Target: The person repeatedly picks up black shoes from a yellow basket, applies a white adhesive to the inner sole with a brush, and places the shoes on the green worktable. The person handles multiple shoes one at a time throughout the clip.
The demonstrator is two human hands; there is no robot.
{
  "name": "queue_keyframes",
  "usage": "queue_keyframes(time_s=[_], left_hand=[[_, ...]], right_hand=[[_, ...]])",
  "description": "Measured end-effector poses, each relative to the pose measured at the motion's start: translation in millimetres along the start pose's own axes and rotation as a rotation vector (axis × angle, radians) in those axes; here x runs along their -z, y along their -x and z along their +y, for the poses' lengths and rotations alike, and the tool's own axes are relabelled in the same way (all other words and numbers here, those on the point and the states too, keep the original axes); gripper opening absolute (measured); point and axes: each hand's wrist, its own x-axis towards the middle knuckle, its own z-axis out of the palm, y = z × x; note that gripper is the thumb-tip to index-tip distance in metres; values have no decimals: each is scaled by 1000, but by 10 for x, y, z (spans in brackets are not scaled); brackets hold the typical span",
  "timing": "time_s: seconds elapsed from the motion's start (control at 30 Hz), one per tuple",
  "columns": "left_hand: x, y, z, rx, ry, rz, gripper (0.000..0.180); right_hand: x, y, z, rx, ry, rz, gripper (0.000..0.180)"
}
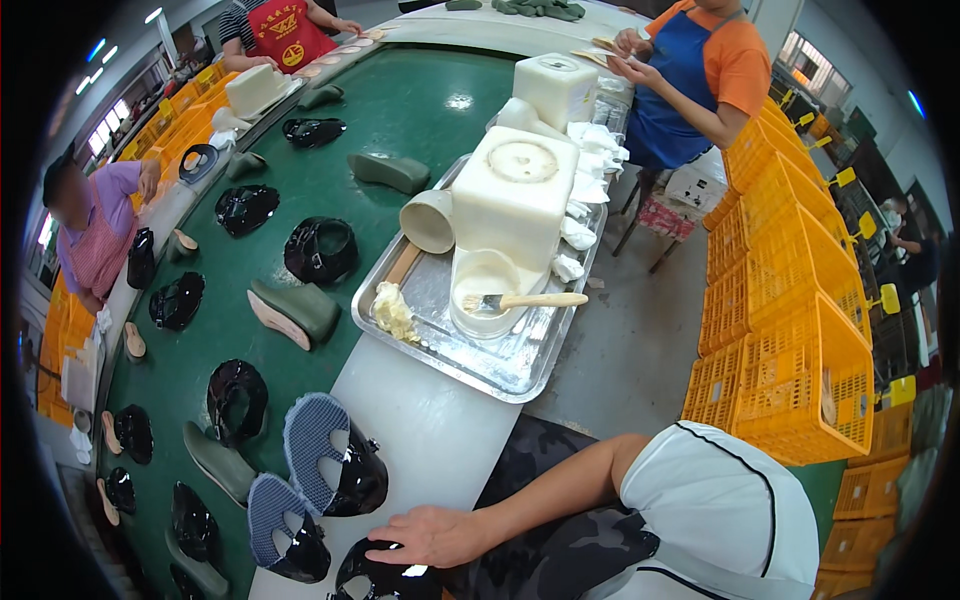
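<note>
My right hand (430,538) reaches in from the right, low in the picture. Its bent fingers lie over the edge of a glossy black shoe upper (360,574), which the bottom of the picture cuts off; the thumb is hidden. My left hand is out of sight. Just beyond my right hand lie two glossy black uppers with blue-grey patterned soles, a larger one (362,480) and a smaller one (304,553). Farther left, a black upper (237,400) and a dark green shoe last (216,460) lie on the green belt (420,90).
A metal tray (480,375) holds a whitish plastic container (510,205), a brush (530,300) and a yellowish lump (394,312). Yellow crates (800,390) line the right. Co-workers (690,70), (285,35), (100,215) stand or sit around the belt, which carries several lasts and black uppers.
</note>
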Motion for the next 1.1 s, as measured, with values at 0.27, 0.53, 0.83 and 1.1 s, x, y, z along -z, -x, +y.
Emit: queue_keyframes(time_s=[0.27, 0.53, 0.83, 1.1], left_hand=[[19, 30, -77, 16, -9, 4, 36], [49, 66, -146, 35, -11, 15, 36], [69, 89, -197, 41, -21, 23, 36], [107, 111, -249, 50, -35, 29, 36]], right_hand=[[11, 1, 5, 2, 19, -9, 58], [32, -1, 3, -3, 25, -19, 57], [34, 4, 5, -5, 25, 4, 57], [71, -12, -11, -8, -33, 12, 53]])
